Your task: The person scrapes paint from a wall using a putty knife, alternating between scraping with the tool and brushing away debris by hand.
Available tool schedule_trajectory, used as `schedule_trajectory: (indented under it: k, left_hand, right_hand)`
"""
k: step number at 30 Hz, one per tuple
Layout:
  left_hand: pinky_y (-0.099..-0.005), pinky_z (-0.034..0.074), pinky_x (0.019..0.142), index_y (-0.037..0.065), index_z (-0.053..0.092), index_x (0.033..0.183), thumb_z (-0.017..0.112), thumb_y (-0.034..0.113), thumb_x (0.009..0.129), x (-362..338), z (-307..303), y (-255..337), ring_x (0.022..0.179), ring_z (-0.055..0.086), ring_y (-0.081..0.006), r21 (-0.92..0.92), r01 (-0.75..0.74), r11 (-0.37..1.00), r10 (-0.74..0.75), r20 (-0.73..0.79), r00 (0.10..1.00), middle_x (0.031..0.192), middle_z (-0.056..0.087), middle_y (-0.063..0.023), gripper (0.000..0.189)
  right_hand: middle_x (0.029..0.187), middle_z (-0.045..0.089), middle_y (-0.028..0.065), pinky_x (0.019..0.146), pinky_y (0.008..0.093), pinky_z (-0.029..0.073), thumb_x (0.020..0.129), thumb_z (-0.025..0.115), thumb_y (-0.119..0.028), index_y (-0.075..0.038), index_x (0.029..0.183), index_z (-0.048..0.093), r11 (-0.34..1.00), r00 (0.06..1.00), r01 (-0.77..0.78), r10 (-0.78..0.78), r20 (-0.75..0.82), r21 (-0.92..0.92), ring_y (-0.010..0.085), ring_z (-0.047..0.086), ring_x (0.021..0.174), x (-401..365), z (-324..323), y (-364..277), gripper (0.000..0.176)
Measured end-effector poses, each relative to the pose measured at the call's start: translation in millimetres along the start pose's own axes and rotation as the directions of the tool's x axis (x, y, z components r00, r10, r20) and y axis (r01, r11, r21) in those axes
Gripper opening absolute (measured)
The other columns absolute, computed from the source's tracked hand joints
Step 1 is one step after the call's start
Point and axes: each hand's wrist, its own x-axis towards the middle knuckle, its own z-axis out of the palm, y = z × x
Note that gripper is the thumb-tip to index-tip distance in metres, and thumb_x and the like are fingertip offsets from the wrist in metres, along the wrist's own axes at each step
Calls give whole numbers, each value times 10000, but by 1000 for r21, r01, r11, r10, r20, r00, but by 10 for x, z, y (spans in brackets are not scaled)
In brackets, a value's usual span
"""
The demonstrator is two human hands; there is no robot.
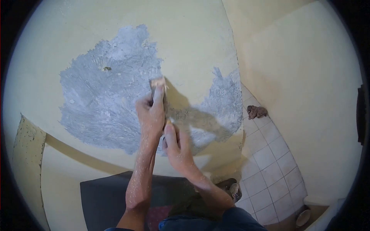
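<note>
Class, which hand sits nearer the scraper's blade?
The left hand, pressed high on the scraper behind its blade; the right hand holds it lower down.

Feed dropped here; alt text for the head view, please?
The left hand, near the blade, and the right hand, on the handle, press a scraper against a yellow wall beside a gray scraped patch. A rag lies on the tiled floor.

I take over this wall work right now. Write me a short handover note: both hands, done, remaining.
Left hand presses the scraper blade against the yellow wall.
Right hand grips its handle, lower down.
Done: a large grey patch and a smaller grey patch to its right are scraped bare.
Left: the rest of the yellow wall keeps its paint.
A rag lies on the tiled floor.
</note>
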Motion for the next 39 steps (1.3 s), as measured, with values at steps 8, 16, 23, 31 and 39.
schedule_trajectory:
  k: [8, 16, 23, 31, 39]
  left_hand:
    - [-256, 297, 485, -22, 642, 686, 600, 296, 1000, -9, 111, 171, 560, 397, -37, 1, 4, 1000, -4, -76, 997, 613, 516, 48, 450]
    - [-267, 278, 487, -19, 609, 668, 599, 290, 1002, -2, 15, 131, 572, 381, -35, 103, -3, 995, 6, -30, 1000, 610, 493, 67, 455]
    - [-267, 272, 478, 4, 592, 640, 608, 274, 997, 16, 44, 55, 561, 382, -35, 88, -25, 996, 26, -8, 1000, 586, 470, 69, 448]
    - [-244, 274, 489, -3, 604, 659, 621, 265, 992, -52, 35, -53, 576, 384, -26, 101, -49, 994, 49, 4, 999, 603, 482, 70, 428]
    - [-250, 329, 531, -25, 578, 678, 593, 296, 1007, -565, 93, -603, 632, 408, -46, 164, 135, 977, -133, -25, 991, 644, 459, 68, 460]
  right_hand:
    - [614, 436, -47, 478, 227, 328, 1080, 433, -328, -52, 899, 554, 1000, 999, 2, -3, 47, 16, 37, 406, 527, 166, -95, -66, 351]
    - [694, 451, -32, 556, 255, 359, 1076, 442, -289, 6, 938, 573, 992, 996, -73, 67, 62, 105, 58, 410, 630, 85, -46, -51, 350]
    - [696, 448, -45, 526, 237, 343, 1080, 429, -295, -30, 961, 556, 993, 995, -63, 55, 85, 99, 44, 406, 603, 157, -100, 70, 317]
    - [754, 524, 67, 638, 328, 407, 1068, 441, -234, 29, 934, 565, 992, 995, -85, 80, 57, 89, 119, 452, 722, 71, -105, 129, 320]
    - [702, 478, -39, 539, 251, 363, 1074, 443, -278, -12, 1010, 590, 992, 998, 53, -49, 34, -112, 57, 428, 603, -298, -608, 510, 311]
